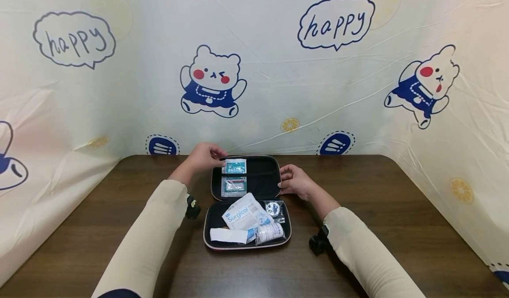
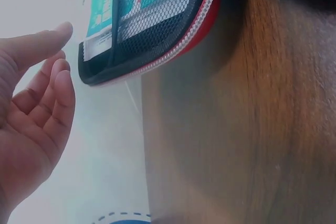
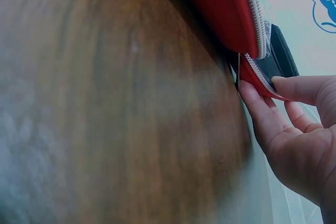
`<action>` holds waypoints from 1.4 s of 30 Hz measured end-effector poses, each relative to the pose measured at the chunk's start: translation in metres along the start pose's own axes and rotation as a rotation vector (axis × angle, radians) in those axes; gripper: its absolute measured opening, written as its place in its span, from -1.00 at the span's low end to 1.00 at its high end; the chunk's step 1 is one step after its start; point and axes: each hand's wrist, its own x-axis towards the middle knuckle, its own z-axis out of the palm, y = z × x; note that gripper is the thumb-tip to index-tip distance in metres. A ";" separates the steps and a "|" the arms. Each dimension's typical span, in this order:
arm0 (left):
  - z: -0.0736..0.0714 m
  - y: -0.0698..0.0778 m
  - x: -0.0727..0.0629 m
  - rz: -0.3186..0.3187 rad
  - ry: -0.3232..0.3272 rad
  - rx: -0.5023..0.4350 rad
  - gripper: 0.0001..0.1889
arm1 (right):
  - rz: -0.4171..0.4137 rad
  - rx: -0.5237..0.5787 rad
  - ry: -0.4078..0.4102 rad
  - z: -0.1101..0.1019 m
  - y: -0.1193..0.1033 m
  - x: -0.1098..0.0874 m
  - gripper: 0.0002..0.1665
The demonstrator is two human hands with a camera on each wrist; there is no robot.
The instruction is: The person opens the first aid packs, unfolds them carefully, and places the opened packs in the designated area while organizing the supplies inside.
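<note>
A red zip case point(image 3: 220, 9) with a black lining lies unfolded on the table. Its lid half point(image 1: 260, 187) is at the back, with teal-and-white sachets point(image 1: 234, 185) in the mesh pocket. At the lid's right edge, my right hand point(image 1: 296, 182) pinches the rim, thumb inside and fingers underneath. My left hand point(image 1: 202, 157) is by the lid's back left corner; the left wrist view shows its fingers loosely bent, apart from the case and holding nothing. The front half holds a white packet marked "Surgical" point(image 1: 243, 214), a white strip point(image 1: 228, 235), a wrapped white roll point(image 1: 270, 232) and a round item in clear wrapping point(image 1: 272, 208).
The brown wooden table point(image 1: 338, 271) extends on both sides of the case. Behind it hangs a pale printed curtain point(image 1: 270, 85) with cartoon bears. A small black device sits on each wrist, below the cream sleeves point(image 1: 155, 227).
</note>
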 end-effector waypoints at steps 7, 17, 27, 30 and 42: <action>-0.006 -0.002 -0.010 0.022 0.002 -0.029 -0.72 | 0.003 -0.011 0.004 0.000 0.000 0.000 -0.43; -0.003 0.003 -0.027 0.054 -0.026 -0.066 -0.73 | 0.013 -0.011 -0.003 -0.002 0.001 0.001 -0.40; 0.002 0.002 -0.044 0.024 -0.093 -0.115 -0.67 | 0.018 -0.012 0.000 0.000 -0.001 -0.001 -0.41; 0.003 0.006 -0.048 0.008 -0.112 -0.125 -0.66 | 0.016 -0.013 0.001 0.000 -0.001 -0.001 -0.41; 0.021 0.024 -0.060 0.092 -0.325 -0.107 -0.68 | 0.016 -0.014 -0.010 -0.002 0.000 0.000 -0.41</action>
